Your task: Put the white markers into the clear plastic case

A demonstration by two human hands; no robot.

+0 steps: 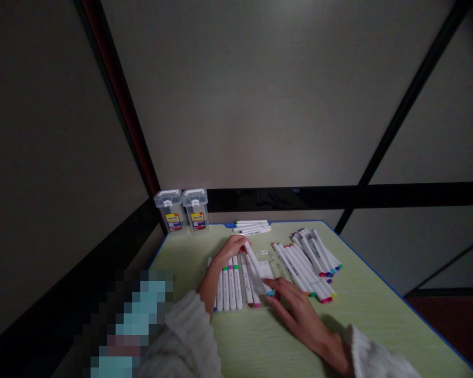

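Observation:
A white marker with a light-blue end slants between my two hands. My left hand is closed on its upper end. At the lower, blue end, the thumb and fingers of my right hand pinch it. To the left, white markers with green and purple bands lie side by side in a row. Two markers with dark red and pink ends lie beside them, just left of the held one. Clear plastic shows under and behind the held marker, partly hidden by my hands.
A loose pile of white markers with many-coloured ends lies on the right. More markers lie at the table's back edge. Two lidded clear boxes stand back left. The pale green table has a blue edge, with a wall behind.

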